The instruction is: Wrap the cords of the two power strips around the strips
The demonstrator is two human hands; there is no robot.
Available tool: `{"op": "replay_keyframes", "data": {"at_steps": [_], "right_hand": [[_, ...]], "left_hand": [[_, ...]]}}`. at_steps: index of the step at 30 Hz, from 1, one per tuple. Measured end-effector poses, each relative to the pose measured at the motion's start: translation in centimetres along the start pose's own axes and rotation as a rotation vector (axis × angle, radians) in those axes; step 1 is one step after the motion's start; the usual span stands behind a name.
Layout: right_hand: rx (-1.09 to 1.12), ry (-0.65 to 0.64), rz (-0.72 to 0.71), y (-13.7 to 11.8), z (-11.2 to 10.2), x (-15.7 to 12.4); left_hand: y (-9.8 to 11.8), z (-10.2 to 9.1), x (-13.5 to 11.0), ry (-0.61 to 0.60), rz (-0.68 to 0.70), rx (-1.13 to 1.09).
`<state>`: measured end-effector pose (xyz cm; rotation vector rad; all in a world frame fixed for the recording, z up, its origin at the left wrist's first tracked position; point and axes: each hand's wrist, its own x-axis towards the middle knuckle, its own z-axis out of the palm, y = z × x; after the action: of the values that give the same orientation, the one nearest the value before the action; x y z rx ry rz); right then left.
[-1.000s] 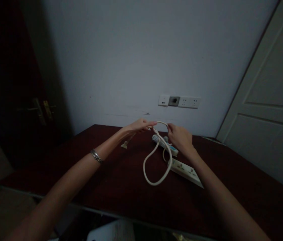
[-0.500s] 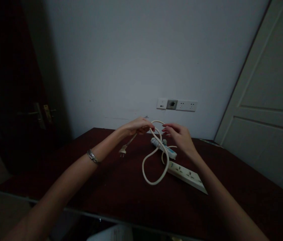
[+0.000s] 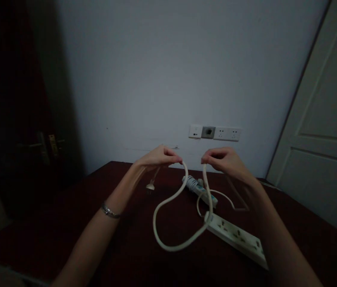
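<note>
A white power strip (image 3: 235, 237) lies on the dark red table (image 3: 66, 223), and its thick white cable (image 3: 171, 241) rises from it in a hanging loop. My left hand (image 3: 156, 156) pinches the cable near its plug end; the plug (image 3: 150, 185) dangles just below that hand. My right hand (image 3: 226, 159) is closed on the other side of the loop, a hand's width to the right. A second, smaller strip (image 3: 200, 187) with a coiled cord lies behind the loop.
A row of wall sockets (image 3: 215, 132) sits on the pale wall above the table's far edge. A white door (image 3: 326, 131) stands at the right, a dark door with a brass handle (image 3: 44, 145) at the left.
Both hands have pulled apart, so the crossed cable has opened into one wider hanging loop. The view has come closer to the table.
</note>
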<state>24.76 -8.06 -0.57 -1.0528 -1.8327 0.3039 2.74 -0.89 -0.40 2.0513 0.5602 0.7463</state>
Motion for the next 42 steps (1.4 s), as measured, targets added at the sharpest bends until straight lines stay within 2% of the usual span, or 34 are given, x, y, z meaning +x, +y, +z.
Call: {"op": "replay_keyframes", "data": {"at_steps": [4, 7, 11, 15, 17, 22, 26, 28, 30, 33, 35, 37, 39, 42], "right_hand": [[0.222, 0.067, 0.049, 1.9, -1.5, -0.5], [0.168, 0.031, 0.122, 2.8, -2.0, -0.6], [-0.058, -0.272, 0.229, 3.2, -2.1, -0.2], [-0.133, -0.548, 0.260, 2.9, -1.1, -0.2], [-0.079, -0.689, 0.282, 2.5, -0.1, -0.4], [0.268, -1.004, 0.346, 0.7, 2.8, -0.9], [0.340, -1.255, 0.383, -0.9, 4.5, -1.1], [0.356, -1.299, 0.388, -1.3, 4.6, -1.2], [0.336, -1.216, 0.365, -1.1, 4.1, -1.2], [0.238, -1.074, 0.308, -0.1, 2.3, -1.2], [0.196, -1.025, 0.258, 1.0, 0.7, -1.1], [0.212, -0.913, 0.188, 2.2, -0.7, -1.0], [0.312, -0.646, 0.125, 3.4, -1.6, -0.7], [0.579, -0.096, 0.102, 4.6, -1.8, -0.1]], "left_hand": [[-1.7, -1.0, 1.0, 0.107, -0.004, -0.071], [-2.4, -0.9, 1.7, 0.199, 0.020, -0.176], [-2.3, -1.0, 1.8, 0.339, 0.091, -0.357], [-1.8, -1.7, 1.6, 0.513, 0.149, -0.502], [-1.8, -2.1, 1.7, 0.598, 0.152, -0.564], [-1.9, -3.5, 1.4, 0.813, 0.168, -0.635], [-2.7, -4.9, 1.3, 0.962, 0.213, -0.567], [-3.6, -5.8, 1.5, 1.048, 0.195, -0.500], [-5.0, -6.9, 1.9, 1.130, 0.164, -0.414], [-7.5, -8.6, 2.5, 1.233, 0.088, -0.227], [-9.2, -9.6, 2.7, 1.262, 0.009, -0.046], [-10.5, -10.1, 2.9, 1.223, -0.073, 0.194], [-11.3, -9.9, 3.1, 1.127, -0.127, 0.422], [-11.9, -8.6, 3.6, 0.875, -0.183, 0.668]]}}
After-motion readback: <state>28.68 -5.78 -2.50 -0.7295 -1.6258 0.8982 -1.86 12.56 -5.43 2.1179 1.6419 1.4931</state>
